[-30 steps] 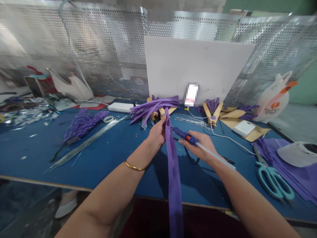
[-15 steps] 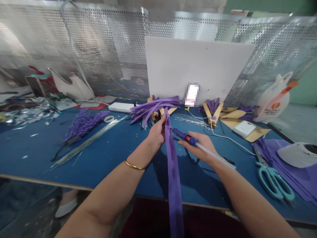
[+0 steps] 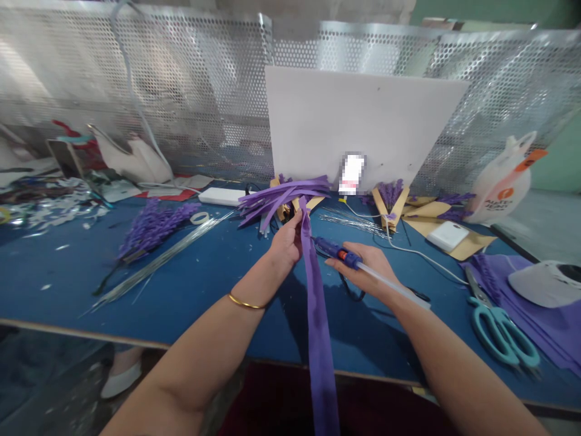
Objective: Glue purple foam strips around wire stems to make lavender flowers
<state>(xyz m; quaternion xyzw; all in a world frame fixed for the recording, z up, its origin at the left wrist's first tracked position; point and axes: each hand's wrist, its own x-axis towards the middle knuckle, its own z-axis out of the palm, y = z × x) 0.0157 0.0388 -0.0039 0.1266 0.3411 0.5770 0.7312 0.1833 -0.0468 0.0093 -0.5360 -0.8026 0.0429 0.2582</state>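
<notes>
My left hand (image 3: pixel 288 239) is closed on the upper end of a long purple strip (image 3: pixel 318 315), which hangs down past the table's front edge toward me. My right hand (image 3: pixel 365 266) grips a blue glue gun (image 3: pixel 338 251) with a long clear glue stick (image 3: pixel 394 283) sticking out of its back. The gun's nozzle points left, close beside the strip; I cannot tell if it touches. Just beyond my left hand lies a pile of narrow purple strips (image 3: pixel 285 197) on brown paper pieces.
On the left are purple flower sprigs (image 3: pixel 154 227), thin wires (image 3: pixel 167 260) and a tape ring (image 3: pixel 200 218). Teal-handled scissors (image 3: pixel 503 330) and purple sheets (image 3: pixel 540 327) lie at right. A phone (image 3: pixel 351 174) leans on a white board (image 3: pixel 363 121); its white cable (image 3: pixel 422 251) crosses the table.
The top of the purple strip has shifted slightly left with my left hand, and its lower end slightly right. The glue gun stays almost in place.
</notes>
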